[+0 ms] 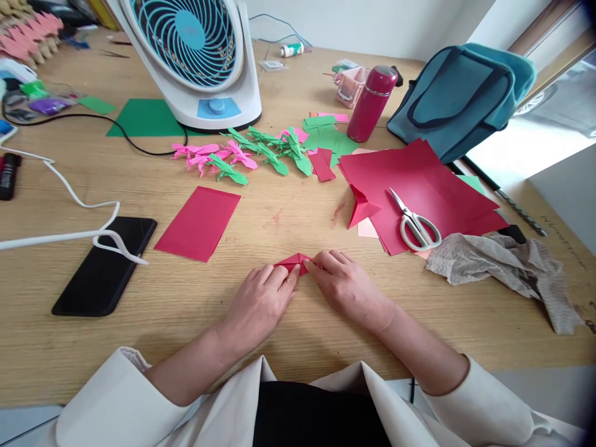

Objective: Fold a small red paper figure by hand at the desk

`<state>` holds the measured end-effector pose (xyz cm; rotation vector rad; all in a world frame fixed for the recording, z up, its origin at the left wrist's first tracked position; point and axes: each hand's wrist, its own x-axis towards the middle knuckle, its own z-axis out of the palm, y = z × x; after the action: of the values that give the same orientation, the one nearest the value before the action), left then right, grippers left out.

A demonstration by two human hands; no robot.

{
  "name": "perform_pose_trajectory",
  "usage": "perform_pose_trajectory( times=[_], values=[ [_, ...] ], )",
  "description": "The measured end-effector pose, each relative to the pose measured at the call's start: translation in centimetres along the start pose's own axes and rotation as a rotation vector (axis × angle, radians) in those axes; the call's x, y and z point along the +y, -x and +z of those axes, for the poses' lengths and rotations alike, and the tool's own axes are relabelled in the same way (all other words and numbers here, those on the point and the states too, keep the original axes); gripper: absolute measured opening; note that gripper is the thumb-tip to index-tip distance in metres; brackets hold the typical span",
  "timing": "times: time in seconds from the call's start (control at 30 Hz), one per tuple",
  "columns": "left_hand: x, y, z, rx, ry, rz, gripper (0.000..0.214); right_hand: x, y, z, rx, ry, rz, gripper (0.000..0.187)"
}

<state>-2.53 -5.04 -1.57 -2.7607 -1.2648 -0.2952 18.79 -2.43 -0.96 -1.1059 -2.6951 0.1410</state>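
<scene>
Both hands meet at the near middle of a wooden table (298, 205). Left hand (261, 304) and right hand (347, 285) curl their fingertips down onto a small folded red paper piece (294, 263), pinching it flat from either side. Its long axis runs left to right, with a low peak pointing away. A red paper rectangle (199, 222) lies to the left, beside a black phone (106, 266). To the right, scissors (416, 221) rest on a stack of red sheets (419, 186), near a crumpled cloth (505, 264). Farther off lie pink and green folded paper figures (242, 152), a white fan (195, 59), a maroon flask (371, 102) and a blue bag (460, 93).
</scene>
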Motion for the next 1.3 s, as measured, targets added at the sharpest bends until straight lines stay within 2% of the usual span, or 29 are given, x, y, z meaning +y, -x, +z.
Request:
perform_pose_trajectory(
  times=[0.3, 0.53, 0.8, 1.1, 1.3],
  values=[
    [0.5, -0.3, 0.0, -0.149, -0.015, -0.054, 0.048, -0.2, 0.0, -0.2, 0.007, -0.079, 0.025, 0.025],
    [0.5, -0.3, 0.0, -0.149, 0.0, -0.087, 0.051, -0.3, 0.0, -0.2, 0.003, -0.092, 0.036, 0.026],
    [0.5, -0.5, -0.2, -0.191, 0.008, -0.132, 0.065, -0.4, 0.0, -0.6, -0.011, -0.098, 0.049, 0.026],
    [0.6, -0.3, -0.5, -0.199, -0.05, -0.177, 0.06, -0.4, 0.0, -0.1, 0.01, -0.043, 0.042, 0.026],
    [0.7, -0.2, -1.2, -0.269, -0.065, -0.269, 0.06, -0.5, 0.0, -0.3, 0.009, -0.033, 0.046, 0.029]
  ],
)
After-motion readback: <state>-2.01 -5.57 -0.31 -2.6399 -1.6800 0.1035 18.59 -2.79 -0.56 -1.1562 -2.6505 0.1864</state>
